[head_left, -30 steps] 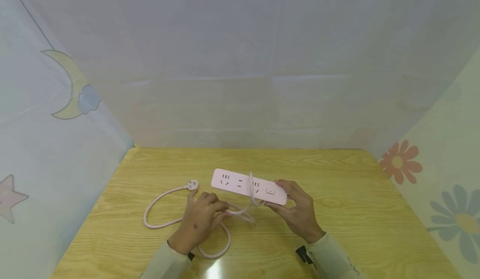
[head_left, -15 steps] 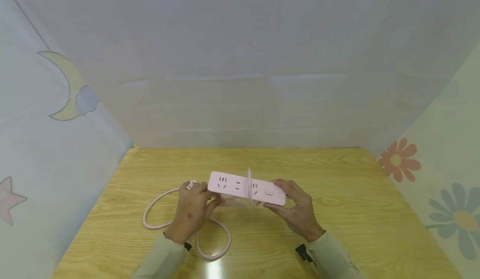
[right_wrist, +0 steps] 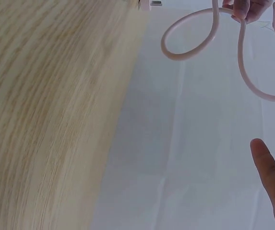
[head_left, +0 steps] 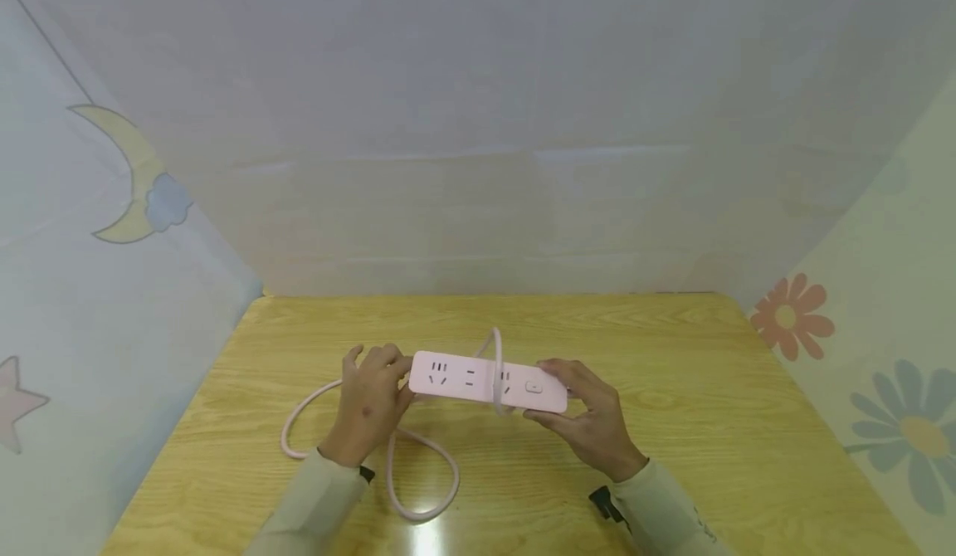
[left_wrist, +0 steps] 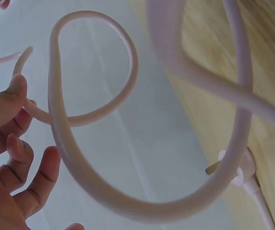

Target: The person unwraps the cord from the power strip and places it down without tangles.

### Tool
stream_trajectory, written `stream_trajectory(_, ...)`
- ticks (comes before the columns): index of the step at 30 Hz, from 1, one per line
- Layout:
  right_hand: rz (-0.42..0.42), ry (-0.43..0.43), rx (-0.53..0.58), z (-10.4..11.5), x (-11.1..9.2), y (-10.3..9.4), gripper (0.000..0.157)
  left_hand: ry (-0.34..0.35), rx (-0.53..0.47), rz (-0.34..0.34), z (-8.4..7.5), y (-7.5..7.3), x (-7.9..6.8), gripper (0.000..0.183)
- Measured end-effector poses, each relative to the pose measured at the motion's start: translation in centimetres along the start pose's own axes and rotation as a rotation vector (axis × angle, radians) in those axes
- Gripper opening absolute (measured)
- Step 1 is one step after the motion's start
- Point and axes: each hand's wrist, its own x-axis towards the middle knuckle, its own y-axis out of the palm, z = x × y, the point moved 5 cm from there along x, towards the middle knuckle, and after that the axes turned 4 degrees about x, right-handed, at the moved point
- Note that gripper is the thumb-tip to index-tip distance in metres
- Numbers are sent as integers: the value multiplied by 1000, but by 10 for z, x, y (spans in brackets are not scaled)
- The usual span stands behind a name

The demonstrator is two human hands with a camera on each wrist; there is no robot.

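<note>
A pink power strip (head_left: 448,376) is held above the table by its switch end, gripped between the thumb and fingers of my right hand (head_left: 595,417). One turn of its pink cord (head_left: 497,373) wraps around the strip, near the socket beside the switch. At the strip's other end is my left hand (head_left: 369,407). The left wrist view shows its thumb and forefinger pinching the cord (left_wrist: 94,114), with the other fingers loosely bent. A slack loop hangs in front of that hand. The plug (left_wrist: 245,167) lies on the table, hidden in the head view.
More cord (head_left: 423,514) curves across the wooden table (head_left: 672,357) near and left of my left wrist. Pale sheeting (head_left: 478,207) stands behind the table, and printed sheets rise on both sides.
My left hand has moved left and away from me, drawing the cord behind the strip. The strip has tilted closer to level and shifted slightly left. My right hand keeps its grip.
</note>
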Motion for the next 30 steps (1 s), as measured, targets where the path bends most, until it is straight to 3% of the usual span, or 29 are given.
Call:
stream_trajectory(17,20,-67,28,2,-1,2,55,42,14,-87,10,-12,21,18)
stream_trajectory(24,34,-74,34,4,-2,3,54,48,-9,-170,11,-20,26,20)
stream_trajectory(30,34,-70,42,4,-2,3,55,43,-32,-230,10,-27,28,35)
